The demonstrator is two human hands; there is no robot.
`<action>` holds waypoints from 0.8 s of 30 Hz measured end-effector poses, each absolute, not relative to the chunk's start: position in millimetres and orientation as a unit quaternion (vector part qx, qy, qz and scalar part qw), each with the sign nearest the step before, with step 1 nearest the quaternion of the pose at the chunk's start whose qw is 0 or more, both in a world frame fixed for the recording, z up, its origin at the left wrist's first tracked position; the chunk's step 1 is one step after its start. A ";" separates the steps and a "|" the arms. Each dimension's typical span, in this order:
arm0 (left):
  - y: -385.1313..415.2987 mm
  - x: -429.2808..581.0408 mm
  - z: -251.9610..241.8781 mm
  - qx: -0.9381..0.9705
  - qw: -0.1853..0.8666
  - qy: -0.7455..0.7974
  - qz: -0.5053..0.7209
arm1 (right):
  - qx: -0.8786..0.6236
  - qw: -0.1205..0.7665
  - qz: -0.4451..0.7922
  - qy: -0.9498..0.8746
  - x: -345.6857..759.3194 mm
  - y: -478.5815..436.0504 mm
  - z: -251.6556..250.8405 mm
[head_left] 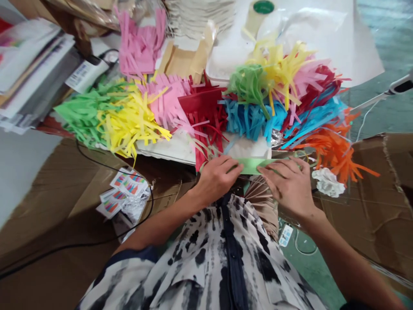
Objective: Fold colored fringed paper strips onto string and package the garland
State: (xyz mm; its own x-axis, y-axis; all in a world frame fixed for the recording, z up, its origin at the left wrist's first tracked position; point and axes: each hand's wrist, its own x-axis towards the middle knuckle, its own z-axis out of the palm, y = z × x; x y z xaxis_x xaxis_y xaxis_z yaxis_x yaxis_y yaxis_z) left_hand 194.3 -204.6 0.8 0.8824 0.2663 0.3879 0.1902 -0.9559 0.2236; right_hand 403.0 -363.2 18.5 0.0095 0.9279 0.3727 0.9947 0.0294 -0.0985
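Note:
A light green paper strip (254,165) lies across my lap edge, held between both hands. My left hand (217,177) is curled, its fingers pinching the strip's left end. My right hand (288,183) presses and pinches the strip's right part with fingers bent. Just beyond the hands lie piles of fringed paper: green (84,113), yellow (129,121), pink (166,100), dark red (206,113), blue (250,117) and orange (335,148).
A crumpled white paper ball (327,181) sits right of my right hand. Small printed cards (124,189) and a black cable (97,165) lie on the brown cardboard (58,202) at left. A tape roll (260,13) stands at the back. Stacked papers (30,69) fill the far left.

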 end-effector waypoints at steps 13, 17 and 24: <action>-198.6 191.7 12.5 0.911 0.168 0.298 0.229 | -0.776 0.132 -0.007 -0.617 411.4 -338.5 19.6; -197.3 195.8 8.8 0.909 0.151 0.313 0.228 | -0.781 0.090 -0.016 -0.618 409.4 -335.1 21.5; -195.9 199.4 8.4 0.920 0.117 0.312 0.208 | -0.790 0.046 -0.038 -0.610 401.3 -333.4 21.0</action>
State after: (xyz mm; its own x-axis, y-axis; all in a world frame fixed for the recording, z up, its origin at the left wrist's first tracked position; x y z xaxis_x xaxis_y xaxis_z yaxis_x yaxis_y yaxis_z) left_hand 199.4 -195.9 8.4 0.7194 0.6220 0.3093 0.5251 -0.7784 0.3440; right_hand 401.3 -333.4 21.0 0.2526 0.9605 0.1165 0.9676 -0.2513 -0.0253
